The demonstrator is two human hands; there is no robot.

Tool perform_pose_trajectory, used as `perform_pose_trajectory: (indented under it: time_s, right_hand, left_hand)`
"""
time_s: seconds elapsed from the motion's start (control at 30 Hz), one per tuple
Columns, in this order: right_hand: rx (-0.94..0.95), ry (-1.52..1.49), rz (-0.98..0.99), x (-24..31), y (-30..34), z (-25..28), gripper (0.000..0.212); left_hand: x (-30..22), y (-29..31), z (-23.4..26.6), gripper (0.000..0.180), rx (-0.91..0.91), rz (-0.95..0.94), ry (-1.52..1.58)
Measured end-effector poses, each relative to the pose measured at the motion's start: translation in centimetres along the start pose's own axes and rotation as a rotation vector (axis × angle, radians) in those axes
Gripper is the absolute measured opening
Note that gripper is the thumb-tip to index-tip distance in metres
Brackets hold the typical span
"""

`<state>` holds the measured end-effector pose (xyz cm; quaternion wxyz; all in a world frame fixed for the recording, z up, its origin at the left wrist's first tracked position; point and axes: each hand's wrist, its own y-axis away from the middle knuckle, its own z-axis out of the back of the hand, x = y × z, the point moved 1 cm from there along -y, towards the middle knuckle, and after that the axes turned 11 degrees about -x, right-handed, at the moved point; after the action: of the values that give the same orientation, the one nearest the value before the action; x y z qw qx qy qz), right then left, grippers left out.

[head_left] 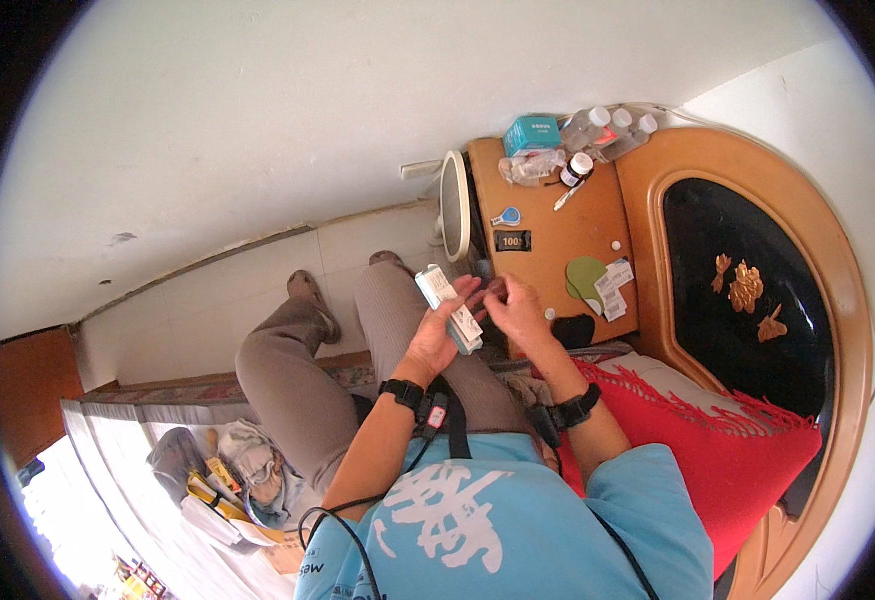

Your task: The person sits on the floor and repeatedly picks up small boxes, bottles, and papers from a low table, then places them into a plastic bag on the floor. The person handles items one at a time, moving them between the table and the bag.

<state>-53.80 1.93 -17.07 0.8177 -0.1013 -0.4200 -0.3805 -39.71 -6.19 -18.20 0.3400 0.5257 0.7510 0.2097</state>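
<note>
A long narrow white box (450,310) with pale blue edges and dark print lies slanted across my left hand (436,338). That hand is closed on it, with its fingers reaching toward the right. Close beside those fingertips is my right hand (520,314), its fingers curled together in a pinch. What they hold, if anything, is too small to make out. Both hands are above my lap, next to the front edge of the brown bedside table (563,240). Each wrist wears a black strap with a small device.
On the bedside table are a teal box (532,134), clear bottles (586,128), a small dark bottle (577,170), a pen (570,195), a blue nail clipper (506,216) and a green round piece (586,277). A red fringed cloth (688,440) lies at my right, before a brown headboard (648,190).
</note>
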Motion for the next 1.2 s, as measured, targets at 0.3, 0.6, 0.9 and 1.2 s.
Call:
perform_pose_trajectory:
  time_s: [0.3,0.6,0.9,1.2]
  right_hand:
    - [-0.004,-0.026,0.129,4.6,3.1,0.5,0.039]
    - [-0.076,0.124,0.130,1.9,-2.3,2.9,0.031]
    - [0.045,0.712,0.238,-0.7,-9.5,0.6,0.072]
    - [-0.063,0.687,0.216,-1.1,-6.3,-0.5,0.069]
  left_hand:
    - [-1.0,0.7,-0.1,0.055,0.183,0.065,0.193]
    - [-1.4,1.1,-0.2,0.048,0.231,0.111,0.179]
    - [-1.6,1.2,0.0,0.041,0.224,0.140,0.169]
    - [-1.3,0.9,0.2,0.047,0.241,0.151,0.150]
